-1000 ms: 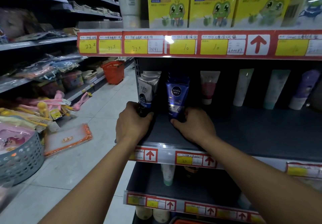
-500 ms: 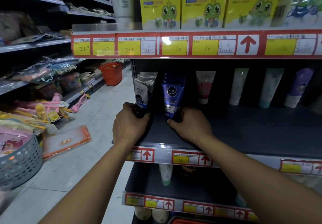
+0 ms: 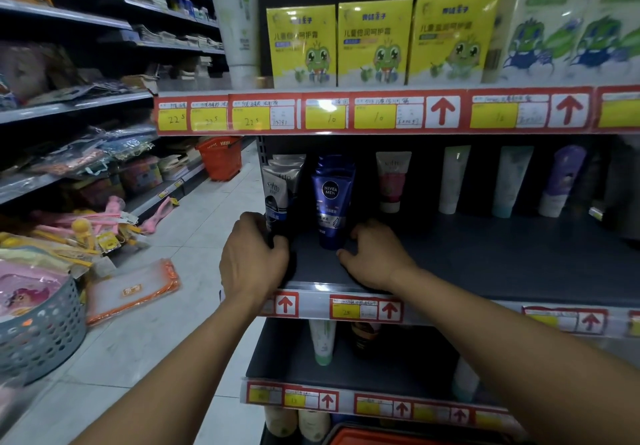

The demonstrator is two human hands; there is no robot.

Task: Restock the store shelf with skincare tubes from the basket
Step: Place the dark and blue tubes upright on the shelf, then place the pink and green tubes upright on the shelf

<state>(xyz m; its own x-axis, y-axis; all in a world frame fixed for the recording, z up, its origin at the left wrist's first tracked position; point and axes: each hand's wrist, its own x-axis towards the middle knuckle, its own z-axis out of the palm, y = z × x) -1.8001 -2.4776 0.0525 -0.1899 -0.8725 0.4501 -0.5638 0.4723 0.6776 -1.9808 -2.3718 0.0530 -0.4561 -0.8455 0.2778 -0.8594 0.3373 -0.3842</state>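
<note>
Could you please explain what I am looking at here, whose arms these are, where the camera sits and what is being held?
One camera, worn on a person's head, looks forward and down, so the two bare arms are the wearer's own. They stand at a store shelf. The left hand grips the base of a grey tube. The right hand rests on the shelf beside a blue tube, fingers at its base. More tubes stand further right, yellow boxes above. A grey basket sits lower left.

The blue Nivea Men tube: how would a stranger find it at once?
Look at the dark middle shelf under the yellow frog boxes. The blue Nivea Men tube stands upright near its left end, by the right hand. It alone is dark blue.
</note>
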